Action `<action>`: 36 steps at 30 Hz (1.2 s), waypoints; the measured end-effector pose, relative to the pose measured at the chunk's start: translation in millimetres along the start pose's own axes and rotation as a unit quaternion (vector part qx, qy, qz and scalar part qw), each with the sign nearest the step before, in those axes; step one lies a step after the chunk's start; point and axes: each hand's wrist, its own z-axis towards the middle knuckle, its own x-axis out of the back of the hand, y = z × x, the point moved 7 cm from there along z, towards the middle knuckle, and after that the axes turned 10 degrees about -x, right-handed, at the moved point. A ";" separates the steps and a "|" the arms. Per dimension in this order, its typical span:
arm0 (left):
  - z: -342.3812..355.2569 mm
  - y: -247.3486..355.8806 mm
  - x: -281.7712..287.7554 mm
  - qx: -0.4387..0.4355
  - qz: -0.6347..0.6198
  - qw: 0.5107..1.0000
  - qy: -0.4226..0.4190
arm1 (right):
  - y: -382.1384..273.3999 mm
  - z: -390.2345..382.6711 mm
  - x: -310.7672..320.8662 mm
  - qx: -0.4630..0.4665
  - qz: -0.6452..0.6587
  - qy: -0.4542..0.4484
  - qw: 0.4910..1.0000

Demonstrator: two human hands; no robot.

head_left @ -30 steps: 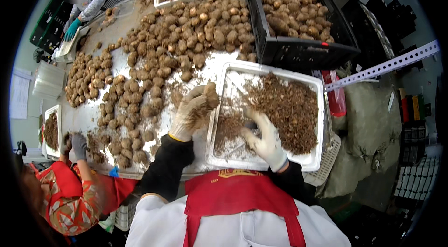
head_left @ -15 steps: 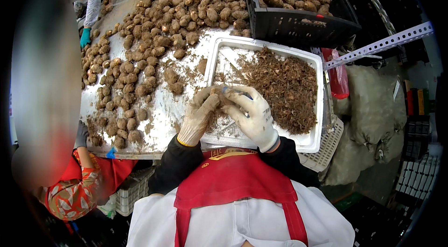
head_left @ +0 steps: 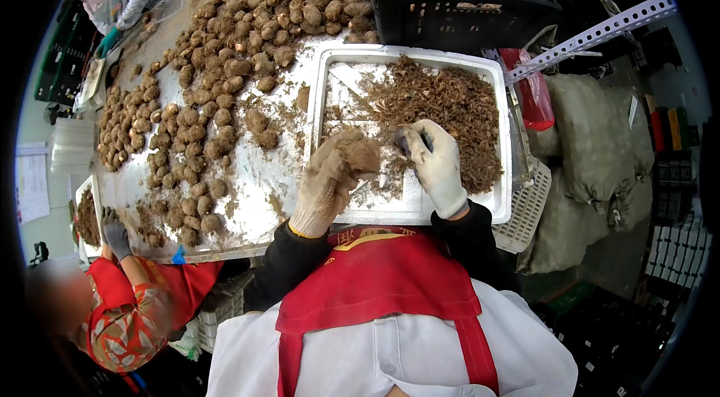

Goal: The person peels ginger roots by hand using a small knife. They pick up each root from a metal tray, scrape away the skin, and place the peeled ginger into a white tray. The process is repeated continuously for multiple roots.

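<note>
Head view: left hand (head_left: 324,185) grips upright tuber (head_left: 358,153); right hand (head_left: 437,164) grips knife (head_left: 424,141).

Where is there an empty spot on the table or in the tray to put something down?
The white tray is bare along its near rim and left side, beside the pile of brown trimmings. The metal table has a free strip between the tray and the brown tubers. Farther left and toward the black crate it's crowded.

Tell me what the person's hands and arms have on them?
Both hands wear knitted work gloves. The left hand has a glove stained brown with dirt, with a yellow-edged cuff. The right hand has a cleaner, whitish glove. Both arms are in black sleeves.
</note>
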 end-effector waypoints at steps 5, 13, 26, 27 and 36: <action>4.1 -0.4 -7.5 0.012 -0.009 1.000 0.017 | -37.9 -19.3 -5.1 0.099 0.054 -0.022 0.993; 4.3 7.1 10.7 -0.048 0.251 0.967 0.014 | -51.5 -25.4 -21.9 0.200 -0.115 0.026 0.973; -2.8 2.3 8.7 0.037 0.025 0.998 0.033 | -27.4 -5.5 -10.7 0.054 -0.044 -0.038 0.997; -3.7 2.5 8.6 0.030 0.017 0.999 0.041 | -31.9 -7.5 -11.4 0.051 -0.055 -0.054 0.996; 1.2 -9.4 26.7 0.011 -0.023 0.998 0.049 | -65.2 -19.5 -29.2 0.188 -0.108 -0.038 0.975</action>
